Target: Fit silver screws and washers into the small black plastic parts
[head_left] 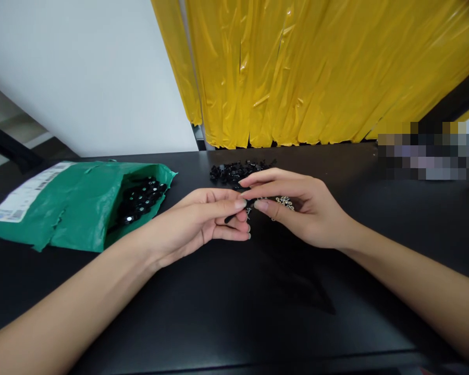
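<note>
Both hands meet over the bench, pinching one small black part between them.

I see my left hand [203, 219] closed on a small black part [230, 218], thumb and forefinger clamped, the part poking out at 3 o'clock toward my right hand [297, 208], whose fingertips are drawn together at the same spot, on what I cannot tell. The pile of black parts [236, 171] lies at 12 o'clock just beyond the hands; small silver rings [285, 202] sit under the right fingers. A torn green bag [74, 205] with more black pieces rests at 9 o'clock on the black bench [234, 312]. I judge a steady left pinch and light right fingertips best here, kept low over the bench.
</note>
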`<control>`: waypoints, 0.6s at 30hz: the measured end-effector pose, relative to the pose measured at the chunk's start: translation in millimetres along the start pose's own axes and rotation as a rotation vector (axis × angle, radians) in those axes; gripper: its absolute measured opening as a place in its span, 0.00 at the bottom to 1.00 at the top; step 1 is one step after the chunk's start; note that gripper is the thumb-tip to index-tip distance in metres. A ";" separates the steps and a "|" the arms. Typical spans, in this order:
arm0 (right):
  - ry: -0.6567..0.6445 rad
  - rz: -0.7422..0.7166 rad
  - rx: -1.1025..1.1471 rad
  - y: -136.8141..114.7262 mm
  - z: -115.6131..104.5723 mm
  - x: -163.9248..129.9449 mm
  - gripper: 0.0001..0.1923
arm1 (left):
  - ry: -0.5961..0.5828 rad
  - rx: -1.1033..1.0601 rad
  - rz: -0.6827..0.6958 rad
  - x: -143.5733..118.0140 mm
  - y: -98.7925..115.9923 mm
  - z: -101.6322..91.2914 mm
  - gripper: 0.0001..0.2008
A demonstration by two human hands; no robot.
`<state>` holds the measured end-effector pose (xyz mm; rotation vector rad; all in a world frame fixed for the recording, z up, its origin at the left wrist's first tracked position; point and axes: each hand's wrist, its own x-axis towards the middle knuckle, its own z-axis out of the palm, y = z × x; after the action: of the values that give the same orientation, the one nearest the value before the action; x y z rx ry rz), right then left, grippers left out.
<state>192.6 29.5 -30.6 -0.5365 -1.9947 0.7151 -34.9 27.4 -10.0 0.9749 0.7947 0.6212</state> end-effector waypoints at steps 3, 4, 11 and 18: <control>0.020 0.012 -0.041 0.4 1.0 0.8 0.10 | 0.021 0.035 0.012 -0.5 0.1 2.3 0.06; 0.024 0.011 -0.058 0.6 1.3 1.3 0.10 | 0.031 0.052 0.017 -0.8 0.1 3.6 0.06; 0.054 0.053 -0.076 -0.3 3.5 3.6 0.04 | 0.085 0.168 0.044 -0.5 -1.5 9.2 0.07; 0.044 -0.024 -0.120 0.5 1.1 5.4 0.10 | 0.092 0.147 0.047 2.6 -3.0 8.4 0.07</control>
<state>189.1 32.9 -28.1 -0.5935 -2.0079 0.5671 -26.3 24.1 -10.7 1.1083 0.9109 0.6591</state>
